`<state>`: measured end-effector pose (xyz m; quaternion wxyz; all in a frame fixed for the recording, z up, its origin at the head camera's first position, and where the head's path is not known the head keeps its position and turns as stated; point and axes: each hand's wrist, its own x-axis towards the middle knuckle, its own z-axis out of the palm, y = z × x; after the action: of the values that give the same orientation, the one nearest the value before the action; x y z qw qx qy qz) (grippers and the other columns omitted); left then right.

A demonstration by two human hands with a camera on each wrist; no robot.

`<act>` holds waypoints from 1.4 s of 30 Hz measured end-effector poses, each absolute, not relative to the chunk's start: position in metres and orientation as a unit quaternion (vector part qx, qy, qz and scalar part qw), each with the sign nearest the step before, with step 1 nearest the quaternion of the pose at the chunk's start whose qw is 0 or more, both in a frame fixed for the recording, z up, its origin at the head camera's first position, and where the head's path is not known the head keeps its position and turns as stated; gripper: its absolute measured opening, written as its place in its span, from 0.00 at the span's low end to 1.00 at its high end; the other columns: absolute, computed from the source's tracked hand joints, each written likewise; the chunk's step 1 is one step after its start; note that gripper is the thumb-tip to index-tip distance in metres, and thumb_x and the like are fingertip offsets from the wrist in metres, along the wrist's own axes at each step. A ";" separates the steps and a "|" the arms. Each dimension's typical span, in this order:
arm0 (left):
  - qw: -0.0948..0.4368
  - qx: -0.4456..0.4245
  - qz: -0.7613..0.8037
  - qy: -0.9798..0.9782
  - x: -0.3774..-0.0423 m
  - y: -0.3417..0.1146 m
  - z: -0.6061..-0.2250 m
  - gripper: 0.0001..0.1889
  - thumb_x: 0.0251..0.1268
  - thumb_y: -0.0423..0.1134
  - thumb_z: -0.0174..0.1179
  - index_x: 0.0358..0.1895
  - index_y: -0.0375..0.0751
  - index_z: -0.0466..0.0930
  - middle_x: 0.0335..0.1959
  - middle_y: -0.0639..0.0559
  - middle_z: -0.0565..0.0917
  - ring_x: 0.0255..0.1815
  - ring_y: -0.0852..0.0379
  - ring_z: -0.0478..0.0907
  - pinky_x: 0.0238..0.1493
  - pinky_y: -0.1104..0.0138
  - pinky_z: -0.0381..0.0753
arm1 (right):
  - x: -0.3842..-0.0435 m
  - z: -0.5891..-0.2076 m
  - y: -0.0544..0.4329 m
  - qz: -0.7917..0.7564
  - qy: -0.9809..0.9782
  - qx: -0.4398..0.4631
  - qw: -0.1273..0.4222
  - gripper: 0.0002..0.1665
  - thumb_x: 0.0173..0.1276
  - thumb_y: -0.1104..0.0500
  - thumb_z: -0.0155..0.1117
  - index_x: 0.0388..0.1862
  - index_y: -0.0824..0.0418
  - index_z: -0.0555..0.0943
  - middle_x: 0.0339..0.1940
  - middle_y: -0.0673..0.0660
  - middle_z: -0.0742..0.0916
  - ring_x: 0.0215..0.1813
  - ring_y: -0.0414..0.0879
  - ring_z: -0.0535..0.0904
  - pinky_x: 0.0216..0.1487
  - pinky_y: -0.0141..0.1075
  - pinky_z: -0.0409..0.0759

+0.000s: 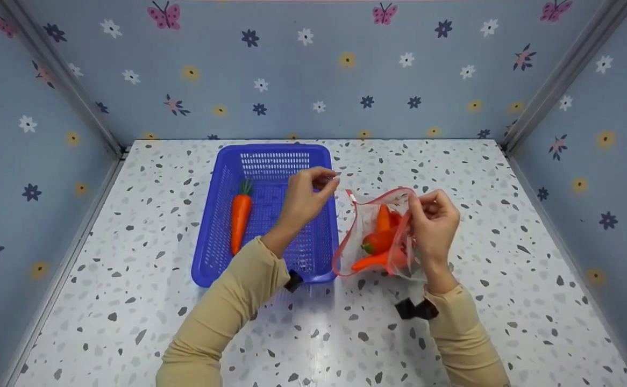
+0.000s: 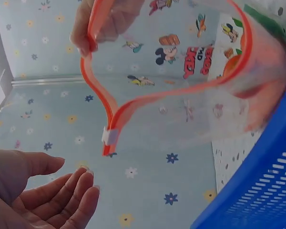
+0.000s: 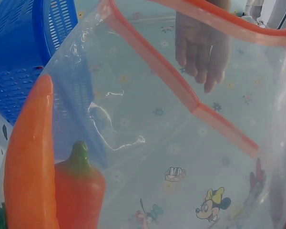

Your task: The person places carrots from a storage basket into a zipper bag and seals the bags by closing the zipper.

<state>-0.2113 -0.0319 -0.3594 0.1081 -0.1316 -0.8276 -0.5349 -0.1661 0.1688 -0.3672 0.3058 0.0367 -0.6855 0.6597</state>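
Note:
A clear zip bag (image 1: 378, 236) with an orange-red rim and cartoon prints stands open on the speckled table, just right of a blue plastic basket (image 1: 270, 161). My right hand (image 1: 414, 207) pinches the bag's right rim and holds it up. Inside the bag lie carrots (image 3: 28, 157) and an orange pepper (image 3: 78, 186) with a green stem. One carrot (image 1: 240, 217) lies in the left part of the basket. My left hand (image 1: 328, 183) hovers over the basket's right edge, left of the bag mouth. In the left wrist view, its fingers (image 2: 71, 195) are relaxed and hold nothing.
Floral blue walls close in the table (image 1: 130, 301) at the back, left and right. The basket's rim (image 2: 257, 191) runs right beside the bag (image 2: 181, 62). Bare speckled tabletop lies in front of and to the right of the bag.

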 end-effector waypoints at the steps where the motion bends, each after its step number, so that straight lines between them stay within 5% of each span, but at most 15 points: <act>1: 0.108 -0.122 -0.532 -0.831 -0.215 -0.034 -0.360 0.09 0.58 0.33 0.57 0.38 0.31 0.80 0.30 0.46 0.81 0.30 0.56 0.76 0.34 0.70 0.75 | -0.166 -0.367 0.169 0.658 -0.686 0.037 0.307 0.11 0.57 0.71 0.58 0.21 0.77 0.68 0.10 0.54 0.74 0.09 0.39 0.64 0.09 0.25 0.63; 18: 0.108 0.033 -0.486 -0.867 -0.265 -0.087 -0.393 0.13 0.57 0.33 0.57 0.43 0.27 0.76 0.38 0.36 0.78 0.39 0.47 0.74 0.42 0.61 0.73 | -0.182 -0.391 0.179 0.653 -0.687 0.030 0.317 0.11 0.57 0.65 0.62 0.20 0.68 0.71 0.11 0.56 0.75 0.09 0.42 0.65 0.08 0.27 0.64; 27: 0.115 0.112 -0.475 -0.865 -0.289 -0.115 -0.423 0.22 0.54 0.40 0.60 0.48 0.26 0.72 0.43 0.38 0.76 0.46 0.47 0.72 0.51 0.62 0.68 | -0.178 -0.384 0.177 0.649 -0.693 0.031 0.313 0.11 0.57 0.67 0.60 0.21 0.73 0.70 0.10 0.54 0.74 0.09 0.40 0.64 0.09 0.26 0.64; 34: 0.164 0.127 -0.415 -0.886 -0.409 -0.177 -0.596 0.38 0.46 0.59 0.62 0.55 0.33 0.68 0.50 0.40 0.74 0.52 0.46 0.69 0.55 0.60 0.65 | -0.174 -0.378 0.174 0.653 -0.685 0.047 0.320 0.10 0.56 0.71 0.60 0.20 0.74 0.71 0.10 0.54 0.75 0.10 0.39 0.65 0.09 0.25 0.62; 42: 0.139 0.176 -0.426 -0.877 -0.396 -0.182 -0.596 0.37 0.47 0.47 0.64 0.58 0.27 0.64 0.53 0.34 0.70 0.56 0.41 0.65 0.61 0.61 0.57 | -0.167 -0.370 0.170 0.656 -0.686 0.041 0.313 0.10 0.57 0.72 0.58 0.20 0.77 0.69 0.10 0.53 0.75 0.11 0.38 0.65 0.10 0.25 0.63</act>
<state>-0.3963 -0.1818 -0.5958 0.1387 0.1757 -0.8766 -0.4260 -0.1675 0.1699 -0.3702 0.3126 0.0406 -0.6856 0.6562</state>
